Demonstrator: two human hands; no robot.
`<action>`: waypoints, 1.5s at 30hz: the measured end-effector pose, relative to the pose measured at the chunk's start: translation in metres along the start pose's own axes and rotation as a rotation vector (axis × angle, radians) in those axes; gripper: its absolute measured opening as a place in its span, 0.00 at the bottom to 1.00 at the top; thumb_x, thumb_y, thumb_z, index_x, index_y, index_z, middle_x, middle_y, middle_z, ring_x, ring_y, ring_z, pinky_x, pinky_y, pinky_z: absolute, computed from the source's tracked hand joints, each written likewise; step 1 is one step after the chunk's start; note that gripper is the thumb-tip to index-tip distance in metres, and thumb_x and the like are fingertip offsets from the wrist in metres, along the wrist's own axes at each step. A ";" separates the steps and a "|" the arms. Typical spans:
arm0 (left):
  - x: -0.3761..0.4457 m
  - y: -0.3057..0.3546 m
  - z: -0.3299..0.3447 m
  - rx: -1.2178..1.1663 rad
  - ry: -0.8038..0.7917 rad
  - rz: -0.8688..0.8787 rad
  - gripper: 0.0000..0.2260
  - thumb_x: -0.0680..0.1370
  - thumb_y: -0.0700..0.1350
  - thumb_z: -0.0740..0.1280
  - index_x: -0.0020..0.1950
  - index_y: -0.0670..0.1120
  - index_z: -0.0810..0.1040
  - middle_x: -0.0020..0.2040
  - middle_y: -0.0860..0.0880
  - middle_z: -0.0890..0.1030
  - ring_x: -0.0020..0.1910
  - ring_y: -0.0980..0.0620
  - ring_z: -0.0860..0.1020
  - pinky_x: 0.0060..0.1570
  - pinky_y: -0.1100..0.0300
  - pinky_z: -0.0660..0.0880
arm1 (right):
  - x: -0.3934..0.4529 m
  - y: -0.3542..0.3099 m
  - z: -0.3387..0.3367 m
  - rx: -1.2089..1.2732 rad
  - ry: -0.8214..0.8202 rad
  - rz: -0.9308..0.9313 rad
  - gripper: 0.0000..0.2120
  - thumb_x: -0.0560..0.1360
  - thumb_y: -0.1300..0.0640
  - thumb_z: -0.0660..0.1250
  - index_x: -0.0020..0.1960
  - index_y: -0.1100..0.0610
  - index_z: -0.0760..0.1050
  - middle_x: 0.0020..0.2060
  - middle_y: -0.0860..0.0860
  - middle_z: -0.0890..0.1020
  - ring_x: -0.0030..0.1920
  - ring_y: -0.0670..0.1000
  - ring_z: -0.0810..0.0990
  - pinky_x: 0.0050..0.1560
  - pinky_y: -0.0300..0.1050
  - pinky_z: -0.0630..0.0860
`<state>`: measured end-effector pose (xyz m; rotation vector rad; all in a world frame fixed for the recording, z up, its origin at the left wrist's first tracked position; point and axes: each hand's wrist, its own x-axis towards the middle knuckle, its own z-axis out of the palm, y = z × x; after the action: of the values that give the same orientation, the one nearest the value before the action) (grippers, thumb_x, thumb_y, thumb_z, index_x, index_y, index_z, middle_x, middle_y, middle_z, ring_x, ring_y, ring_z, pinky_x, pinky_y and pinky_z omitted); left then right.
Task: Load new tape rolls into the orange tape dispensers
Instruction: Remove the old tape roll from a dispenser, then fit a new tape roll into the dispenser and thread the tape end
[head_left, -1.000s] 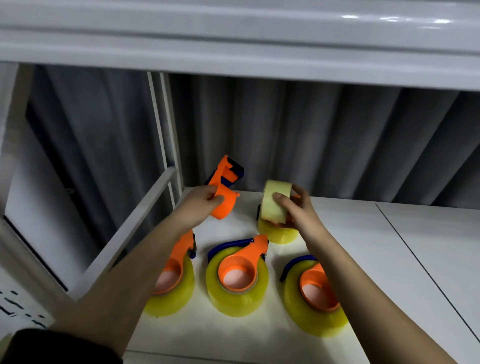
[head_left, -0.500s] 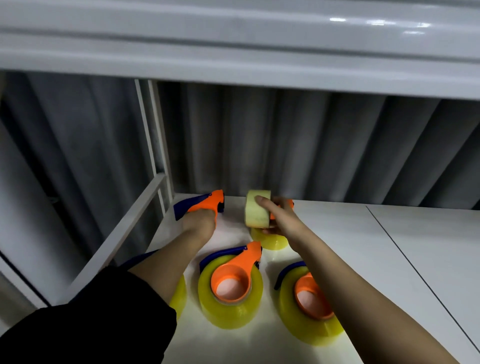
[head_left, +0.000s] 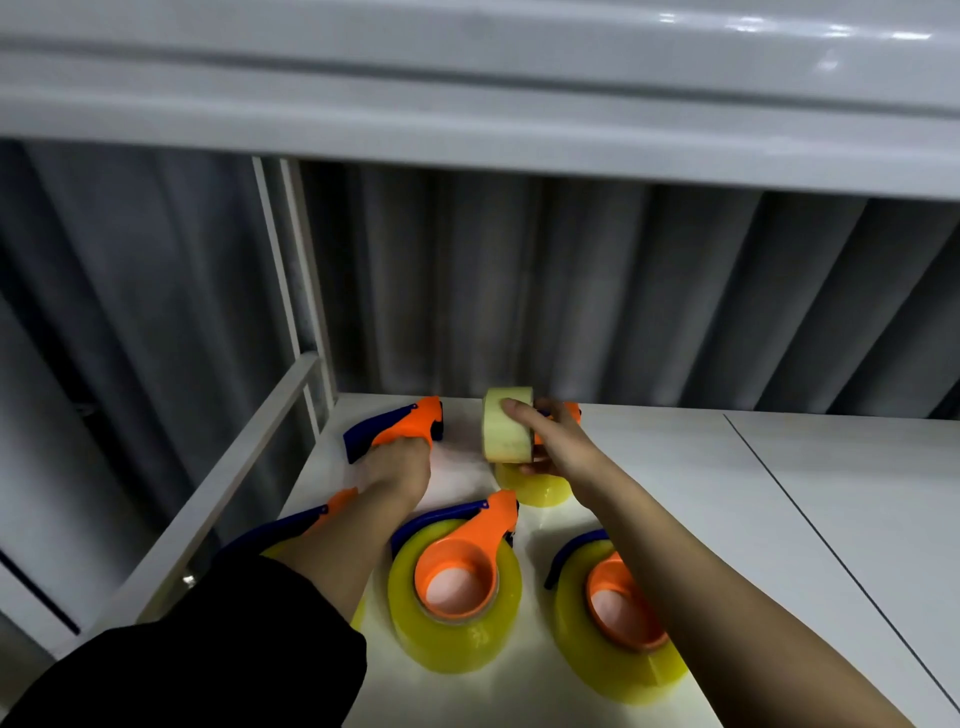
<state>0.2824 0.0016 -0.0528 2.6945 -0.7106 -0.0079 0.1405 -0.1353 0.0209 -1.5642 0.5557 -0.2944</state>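
My left hand (head_left: 397, 470) holds an empty orange and blue tape dispenser (head_left: 397, 428) down on the white shelf (head_left: 675, 478) near its back left corner. My right hand (head_left: 556, 444) grips a pale tape roll (head_left: 506, 431) on edge, just above a loaded dispenser (head_left: 535, 488) at the back. Closer to me lie three more loaded dispensers with yellow rolls: one in the middle (head_left: 457, 587), one on the right (head_left: 618, 618), and one on the left (head_left: 306, 525) partly hidden under my left forearm.
An upper shelf (head_left: 467, 88) hangs low overhead. A white frame post and rail (head_left: 291, 332) bound the left side, with a grey curtain (head_left: 623, 291) behind. A seam (head_left: 810, 530) splits the shelf surface on the right.
My left hand has lowered the empty dispenser from the air down onto the shelf. My right hand keeps the pale roll in about the same spot.
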 end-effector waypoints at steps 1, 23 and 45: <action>0.000 -0.001 0.000 -0.003 0.024 0.019 0.23 0.79 0.41 0.60 0.74 0.51 0.63 0.59 0.42 0.78 0.54 0.40 0.78 0.50 0.49 0.75 | 0.000 0.000 -0.001 -0.004 0.001 0.003 0.28 0.75 0.45 0.67 0.69 0.53 0.64 0.50 0.49 0.76 0.48 0.51 0.79 0.38 0.42 0.77; -0.023 0.097 -0.065 0.230 0.092 0.253 0.17 0.79 0.51 0.60 0.65 0.45 0.68 0.62 0.43 0.74 0.59 0.42 0.74 0.54 0.53 0.70 | -0.001 -0.022 -0.068 -0.759 0.138 -0.164 0.37 0.70 0.40 0.70 0.73 0.50 0.60 0.68 0.55 0.66 0.65 0.60 0.71 0.62 0.52 0.72; -0.073 0.239 -0.035 0.351 -0.023 0.385 0.21 0.77 0.53 0.60 0.67 0.45 0.66 0.65 0.43 0.73 0.63 0.42 0.72 0.57 0.53 0.66 | -0.065 -0.007 -0.189 -1.389 0.358 -0.158 0.37 0.71 0.35 0.64 0.71 0.54 0.60 0.64 0.55 0.68 0.64 0.56 0.69 0.55 0.48 0.73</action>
<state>0.1081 -0.1458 0.0546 2.8294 -1.3369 0.2000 -0.0092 -0.2635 0.0525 -2.9344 1.0196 -0.3219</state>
